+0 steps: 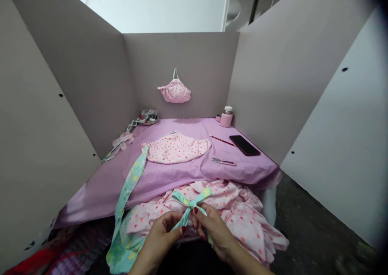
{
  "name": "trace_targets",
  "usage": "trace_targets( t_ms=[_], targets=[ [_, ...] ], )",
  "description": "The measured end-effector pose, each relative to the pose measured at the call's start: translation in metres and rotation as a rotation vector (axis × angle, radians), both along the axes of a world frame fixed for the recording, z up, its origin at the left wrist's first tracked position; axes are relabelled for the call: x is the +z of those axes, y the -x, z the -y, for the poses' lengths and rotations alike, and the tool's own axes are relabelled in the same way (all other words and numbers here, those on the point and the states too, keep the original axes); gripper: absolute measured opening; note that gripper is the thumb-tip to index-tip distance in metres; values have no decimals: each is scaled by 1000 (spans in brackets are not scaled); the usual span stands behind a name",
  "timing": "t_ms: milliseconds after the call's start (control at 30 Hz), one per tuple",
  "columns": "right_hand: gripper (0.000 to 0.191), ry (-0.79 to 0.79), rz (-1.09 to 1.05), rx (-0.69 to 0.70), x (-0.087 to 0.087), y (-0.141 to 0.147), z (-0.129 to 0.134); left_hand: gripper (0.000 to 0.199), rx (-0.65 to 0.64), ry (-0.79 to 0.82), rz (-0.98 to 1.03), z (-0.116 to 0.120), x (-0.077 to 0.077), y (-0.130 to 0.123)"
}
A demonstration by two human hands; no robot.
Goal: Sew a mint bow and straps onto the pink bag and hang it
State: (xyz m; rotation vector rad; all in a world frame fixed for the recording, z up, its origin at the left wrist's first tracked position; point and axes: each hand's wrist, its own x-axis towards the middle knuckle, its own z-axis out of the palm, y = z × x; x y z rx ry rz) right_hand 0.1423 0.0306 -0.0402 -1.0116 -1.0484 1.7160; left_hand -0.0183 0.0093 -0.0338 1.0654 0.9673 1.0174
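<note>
Both hands work close together at the front of the table, over a heap of pink dotted fabric (242, 214). Between them is a mint-green ribbon bow (191, 203) with a yellow floral print. My left hand (163, 234) pinches one tail of the bow between thumb and fingers. At the bow's knot, my right hand (212, 226) has its thumb and fingers closed on the ribbon. A wide mint floral strip (129, 190) hangs from the left end of a flat pink dotted fabric piece (177, 149) on the table and runs down to my left.
Thread snips (224, 162), a thin pencil-like stick (222, 140) and a black phone (244, 145) lie on the right of the purple cloth (182, 172). Behind stand a pink bottle (226, 118) and a small basket (148, 117). Grey panels (182, 52) enclose the table; a small dotted top (175, 91) hangs there.
</note>
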Motion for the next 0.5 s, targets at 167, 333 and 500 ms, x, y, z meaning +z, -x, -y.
trace_targets(
  t_ms=[167,333,500],
  targets=[
    [39,28,-6,-13,7,3,2,29,60,-2,-43,-1,4,-8],
    [38,-32,-25,54,16,-1,5,22,73,-5,-216,-5,3,-11],
    [39,-39,26,1,12,-1,3,30,-2,-15,-80,-4,0,-14]
  ],
)
